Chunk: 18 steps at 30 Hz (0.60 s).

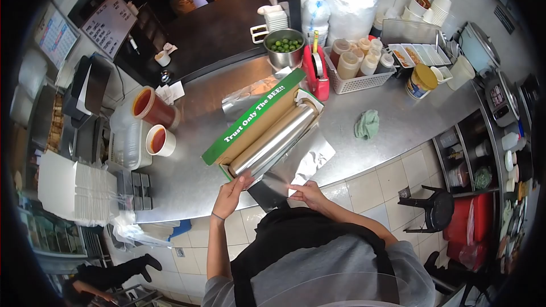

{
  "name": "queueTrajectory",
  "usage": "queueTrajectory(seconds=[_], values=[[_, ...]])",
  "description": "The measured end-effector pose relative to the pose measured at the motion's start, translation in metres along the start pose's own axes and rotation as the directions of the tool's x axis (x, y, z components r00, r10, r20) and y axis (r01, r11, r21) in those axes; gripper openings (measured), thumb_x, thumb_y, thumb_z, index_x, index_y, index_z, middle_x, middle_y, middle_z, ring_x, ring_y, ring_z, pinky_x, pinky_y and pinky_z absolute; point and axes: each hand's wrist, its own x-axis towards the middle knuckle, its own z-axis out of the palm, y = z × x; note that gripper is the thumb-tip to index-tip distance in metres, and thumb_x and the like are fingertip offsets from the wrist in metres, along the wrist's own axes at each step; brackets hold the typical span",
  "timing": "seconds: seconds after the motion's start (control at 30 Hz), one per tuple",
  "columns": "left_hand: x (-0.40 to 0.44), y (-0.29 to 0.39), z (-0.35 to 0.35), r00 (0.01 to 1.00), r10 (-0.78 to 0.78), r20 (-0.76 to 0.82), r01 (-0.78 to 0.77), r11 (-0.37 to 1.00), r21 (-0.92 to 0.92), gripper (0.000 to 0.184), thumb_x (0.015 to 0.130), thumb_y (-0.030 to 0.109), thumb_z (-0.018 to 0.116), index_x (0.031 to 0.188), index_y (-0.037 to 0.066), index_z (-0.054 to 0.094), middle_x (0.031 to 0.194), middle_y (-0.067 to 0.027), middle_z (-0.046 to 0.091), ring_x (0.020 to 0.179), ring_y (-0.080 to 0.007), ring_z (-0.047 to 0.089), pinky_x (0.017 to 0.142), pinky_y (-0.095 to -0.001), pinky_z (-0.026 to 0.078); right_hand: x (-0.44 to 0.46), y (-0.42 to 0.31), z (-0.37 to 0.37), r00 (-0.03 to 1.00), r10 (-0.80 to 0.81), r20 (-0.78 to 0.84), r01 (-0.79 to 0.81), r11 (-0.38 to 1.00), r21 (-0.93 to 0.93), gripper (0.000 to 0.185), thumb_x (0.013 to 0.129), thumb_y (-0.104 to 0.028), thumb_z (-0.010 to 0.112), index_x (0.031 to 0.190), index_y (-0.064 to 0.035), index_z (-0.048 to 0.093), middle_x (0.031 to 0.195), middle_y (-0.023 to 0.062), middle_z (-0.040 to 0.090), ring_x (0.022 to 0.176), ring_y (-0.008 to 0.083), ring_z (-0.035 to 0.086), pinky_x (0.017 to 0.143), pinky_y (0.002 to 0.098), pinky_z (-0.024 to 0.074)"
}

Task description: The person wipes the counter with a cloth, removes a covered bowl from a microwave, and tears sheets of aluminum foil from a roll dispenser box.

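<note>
An opened green-edged cardboard foil box [244,116] lies at a slant on the steel counter, its lid folded back. Inside sits a thick roll of aluminum foil [276,139], from which a loose sheet of foil [301,159] comes out over the near side. My left hand [229,196] grips the near left corner of the box, fingers closed together. Pinched in my right hand [310,194] is the edge of the foil sheet, at the counter's front edge. Another flat piece of foil [236,102] lies partly behind the lid.
Behind the box stand a metal bowl of green limes [284,45], a red tape dispenser [316,74] and a basket of sauce bottles [358,82]. A green cloth [367,125] lies right. Sauce tubs [161,141] and stacked white containers [77,187] stand left. A black stool [429,207] is on the floor.
</note>
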Motion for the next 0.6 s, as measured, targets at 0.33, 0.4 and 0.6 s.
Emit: queueTrajectory(seconds=[0.33, 0.4, 0.6], values=[[-0.006, 0.006, 0.007, 0.974, 0.117, -0.192, -0.059, 0.958, 0.280, 0.034, 0.093, 0.026, 0.047, 0.114, 0.001, 0.058, 0.087, -0.0172, 0.067, 0.087, -0.0295, 0.065, 0.077, -0.0328, 0.049, 0.004, 0.009, -0.001, 0.994, -0.056, -0.097, 0.051, 0.997, -0.050, 0.012, 0.080, -0.004, 0.064, 0.086, 0.0029, 0.056, 0.088, 0.0158, 0.066, 0.077, 0.0216, 0.066, 0.065, 0.0318, 0.0534], [-0.007, 0.007, 0.007, 0.965, 0.141, -0.223, -0.058, 0.937, 0.345, 0.032, 0.092, 0.025, 0.048, 0.112, 0.002, 0.059, 0.086, -0.0168, 0.067, 0.084, -0.0308, 0.065, 0.075, -0.0340, 0.049, 0.003, 0.009, -0.001, 0.995, -0.056, -0.079, 0.053, 0.998, -0.043, 0.014, 0.079, -0.003, 0.064, 0.087, 0.0032, 0.054, 0.089, 0.0166, 0.066, 0.076, 0.0223, 0.066, 0.065, 0.0319, 0.0534], [-0.010, -0.003, 0.011, 0.939, 0.184, -0.291, -0.046, 0.904, 0.425, 0.025, 0.089, 0.017, 0.053, 0.108, 0.002, 0.061, 0.084, -0.0155, 0.067, 0.076, -0.0273, 0.066, 0.067, -0.0327, 0.051, -0.003, 0.007, 0.007, 0.985, -0.074, -0.153, 0.063, 0.995, -0.071, 0.022, 0.076, -0.005, 0.068, 0.088, 0.0049, 0.052, 0.087, 0.0169, 0.065, 0.075, 0.0228, 0.066, 0.064, 0.0307, 0.0544]])
